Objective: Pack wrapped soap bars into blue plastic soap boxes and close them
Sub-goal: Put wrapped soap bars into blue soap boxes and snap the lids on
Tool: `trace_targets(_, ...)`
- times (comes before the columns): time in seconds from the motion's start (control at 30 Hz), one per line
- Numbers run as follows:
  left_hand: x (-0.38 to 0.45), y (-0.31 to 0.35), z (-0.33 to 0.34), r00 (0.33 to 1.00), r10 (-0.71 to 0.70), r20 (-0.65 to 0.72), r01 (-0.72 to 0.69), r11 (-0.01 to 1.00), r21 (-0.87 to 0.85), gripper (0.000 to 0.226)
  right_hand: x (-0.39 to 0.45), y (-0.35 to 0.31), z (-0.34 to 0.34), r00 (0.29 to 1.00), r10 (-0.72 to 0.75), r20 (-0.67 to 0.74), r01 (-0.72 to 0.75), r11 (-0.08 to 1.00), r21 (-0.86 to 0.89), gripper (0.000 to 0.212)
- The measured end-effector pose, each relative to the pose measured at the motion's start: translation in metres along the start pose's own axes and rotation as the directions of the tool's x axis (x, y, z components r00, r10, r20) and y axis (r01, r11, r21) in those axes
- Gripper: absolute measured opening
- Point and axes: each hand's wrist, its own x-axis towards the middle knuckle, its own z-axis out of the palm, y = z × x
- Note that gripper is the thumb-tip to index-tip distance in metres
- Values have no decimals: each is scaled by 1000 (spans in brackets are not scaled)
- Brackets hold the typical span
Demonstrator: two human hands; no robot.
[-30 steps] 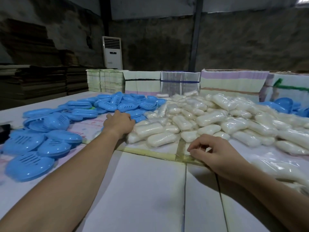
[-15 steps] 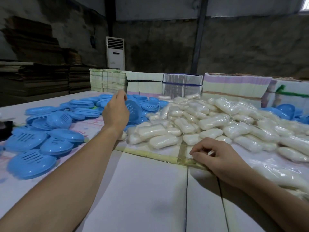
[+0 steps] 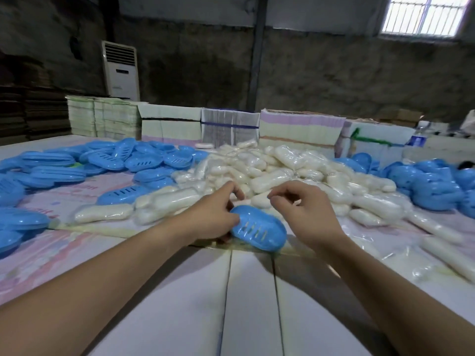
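A closed blue soap box (image 3: 259, 231) with slots in its lid lies on the table just before the soap pile. My left hand (image 3: 213, 214) grips its left end, fingers curled over the edge. My right hand (image 3: 304, 209) hovers just above and right of the box, thumb and forefinger curled toward each other; whether they pinch anything I cannot tell. Behind both hands spreads a heap of wrapped white soap bars (image 3: 277, 173). Several more blue boxes (image 3: 108, 160) lie in a pile at the left.
Another heap of blue boxes (image 3: 434, 186) sits at the right. Stacks of flat cartons (image 3: 300, 129) line the table's far edge. A white standing air conditioner (image 3: 120, 70) stands by the back wall. White board table surface (image 3: 246, 304) stretches toward me.
My left hand has brought a blue box from the left pile down in front of the soaps. My right hand has lifted off the table and moved next to the box.
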Motion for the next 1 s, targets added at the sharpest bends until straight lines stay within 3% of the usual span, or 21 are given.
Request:
trace_targets(0.1, -1, 3, 0, 996, -10, 90, 11, 1000, 0, 26, 10, 16, -17, 999, 49, -14, -51, 961, -272, 11)
trace_targets(0.17, -1, 4, -4, 984, 8, 177, -13, 1000, 26, 29, 18, 29, -29, 994, 110, -21, -105, 851, -514, 23)
trace_targets(0.23, -3, 2, -5, 969, 48, 243, -89, 983, 161, 42, 23, 41, -39, 972, 233, -44, -200, 707, -679, 39)
trace_targets(0.3, -5, 1, -4, 960, 96, 262, -162, 957, 242, 52, 24, 51, -45, 930, 363, -49, -258, 554, -792, 45)
trace_targets(0.37, -6, 0, -1, 952, 144, 270, -215, 943, 254, 53, 24, 58, -46, 893, 448, -49, -285, 476, -832, 48)
trace_targets(0.63, -4, -5, 2, 948, 185, 258, -246, 942, 229, 56, 26, 66, -42, 876, 471, -106, -327, 418, -847, 52)
trace_targets(0.77, -7, -4, 4, 949, 209, 237, -250, 955, 159, 50, 29, 62, -46, 866, 497, -49, -310, 457, -834, 43)
trace_targets(0.9, -6, -5, 3, 953, 208, 219, -241, 961, 135, 50, 25, 66, -61, 856, 515, 38, -238, 458, -857, 50)
trace_targets(1.0, -4, -5, 4, 950, 214, 227, -246, 962, 120, 51, 20, 70, -66, 884, 466, 21, -244, 502, -830, 53)
